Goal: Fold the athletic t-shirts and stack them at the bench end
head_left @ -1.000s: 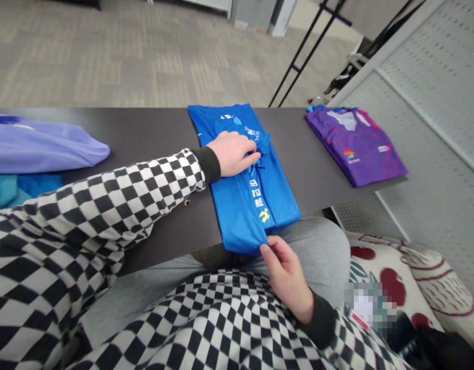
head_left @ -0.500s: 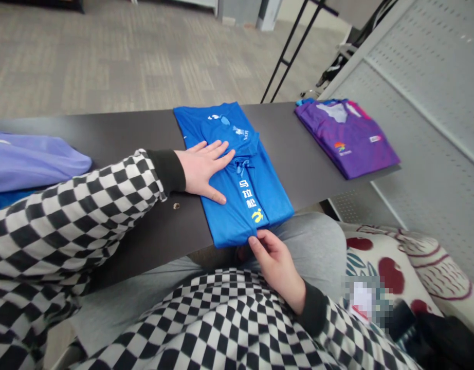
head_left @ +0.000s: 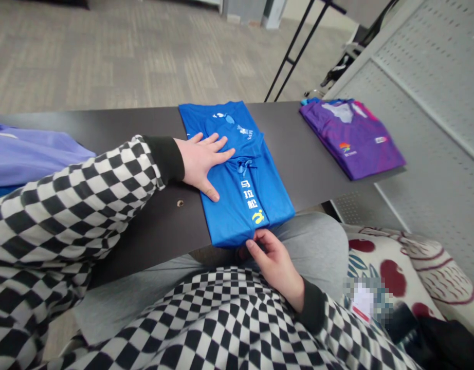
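A blue T-shirt [head_left: 229,218] lies folded into a long rectangle, with white characters and a yellow mark down its front. Its near end reaches the table's front edge. My left hand [head_left: 204,160] rests flat on the left side of the shirt, fingers spread. At the near hem, my right hand [head_left: 274,261] has thumb and fingers closed on the fabric; part of the fingertips is hidden behind the hem.
On the dark table [head_left: 144,123], a folded purple shirt [head_left: 356,139] lies at the right end, over something blue. Lavender fabric [head_left: 32,154] is at the left. A small brown bit [head_left: 180,203] sits beside the blue shirt. A perforated metal panel [head_left: 425,97] stands at right.
My left hand has slid slightly left on the shirt. My right hand stays at the near hem with little movement. The whole view has shifted a little.
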### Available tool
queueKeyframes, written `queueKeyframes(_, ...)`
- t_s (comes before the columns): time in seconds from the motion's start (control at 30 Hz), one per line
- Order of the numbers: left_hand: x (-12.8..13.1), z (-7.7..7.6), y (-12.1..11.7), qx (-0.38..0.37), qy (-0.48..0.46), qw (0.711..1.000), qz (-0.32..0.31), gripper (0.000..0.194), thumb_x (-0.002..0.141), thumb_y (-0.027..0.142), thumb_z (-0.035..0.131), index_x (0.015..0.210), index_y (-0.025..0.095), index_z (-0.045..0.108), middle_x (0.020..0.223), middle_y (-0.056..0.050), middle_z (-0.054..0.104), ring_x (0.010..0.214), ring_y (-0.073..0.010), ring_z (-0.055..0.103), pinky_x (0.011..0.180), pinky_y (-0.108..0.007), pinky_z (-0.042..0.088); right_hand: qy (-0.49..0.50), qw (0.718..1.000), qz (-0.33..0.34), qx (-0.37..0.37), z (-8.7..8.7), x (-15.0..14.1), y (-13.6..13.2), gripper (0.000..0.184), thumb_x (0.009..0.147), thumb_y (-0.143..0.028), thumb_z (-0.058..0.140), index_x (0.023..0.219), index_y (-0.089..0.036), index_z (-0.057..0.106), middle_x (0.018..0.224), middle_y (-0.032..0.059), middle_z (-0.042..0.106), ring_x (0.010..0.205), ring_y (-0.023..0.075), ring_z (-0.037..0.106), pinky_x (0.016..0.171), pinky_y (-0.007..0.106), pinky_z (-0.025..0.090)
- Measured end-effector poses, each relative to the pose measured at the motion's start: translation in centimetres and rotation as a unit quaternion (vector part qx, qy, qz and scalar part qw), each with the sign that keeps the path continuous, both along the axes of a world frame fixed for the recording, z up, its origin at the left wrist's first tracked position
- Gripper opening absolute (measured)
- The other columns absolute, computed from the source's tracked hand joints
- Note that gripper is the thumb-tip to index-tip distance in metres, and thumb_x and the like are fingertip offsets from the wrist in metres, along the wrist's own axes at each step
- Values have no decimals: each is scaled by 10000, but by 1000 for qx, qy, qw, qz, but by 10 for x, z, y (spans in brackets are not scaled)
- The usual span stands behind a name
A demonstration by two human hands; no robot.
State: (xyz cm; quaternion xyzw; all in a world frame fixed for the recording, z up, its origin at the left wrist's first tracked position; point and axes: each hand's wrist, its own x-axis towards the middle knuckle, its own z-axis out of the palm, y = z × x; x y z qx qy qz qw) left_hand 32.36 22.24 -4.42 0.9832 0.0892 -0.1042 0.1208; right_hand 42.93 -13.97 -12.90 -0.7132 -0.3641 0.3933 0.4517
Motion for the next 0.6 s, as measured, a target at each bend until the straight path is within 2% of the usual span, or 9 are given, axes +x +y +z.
queueKeyframes(0.13, 9, 4, -32, -37, -39, 998, -36, 1134, 947, 866, 602, 1826, 250, 235, 1898, -181, 150, 1749, -470, 131, 1384, -657, 105, -4, 999, 42, -12, -5, 1, 5, 276, 1040, -501, 748, 1103, -232, 753, 996, 34, 787, 908, 217, 712, 866, 348, 577)
queueKeyframes(0.2, 13, 0, -46, -36, -50, 997, -47, 1036, 1026, 819, 520, 1822, 217, 245, 1894, -198, 136, 1754, -451, 128, 1388, -653, 87, -15, 997, 71, -31, -12, 3, 8, 245, 1044, -463, 723, 1036, -222, 768, 952, 33, 789, 877, 215, 706, 835, 341, 570)
queueKeyframes(0.3, 14, -8, -56, -9, -66, 997, -50, 1009, 1045, 794, 521, 1816, 197, 264, 1892, -211, 118, 1754, -455, 126, 1392, -653, 64, -39, 996, 81, -29, -31, 7, 11, 172, 1022, -358, 681, 963, -209, 743, 917, 27, 775, 867, 210, 698, 822, 332, 561)
queueKeyframes(0.47, 13, -11, -54, 20, -53, 997, -54, 1008, 1052, 796, 497, 1822, 196, 242, 1896, -204, 100, 1760, -438, 112, 1402, -627, 58, -37, 996, 74, -26, -67, 14, 14, 119, 949, -238, 652, 1029, -191, 727, 901, 16, 764, 836, 200, 690, 813, 323, 562)
queueKeyframes(0.6, 13, -10, -53, 36, -45, 997, -57, 1014, 1056, 800, 473, 1831, 205, 201, 1902, -186, 79, 1762, -430, 105, 1408, -609, 56, -47, 987, 141, -67, -81, 17, 17, 172, 906, -148, 685, 1051, -182, 770, 1020, 47, 815, 911, 213, 727, 896, 336, 571)
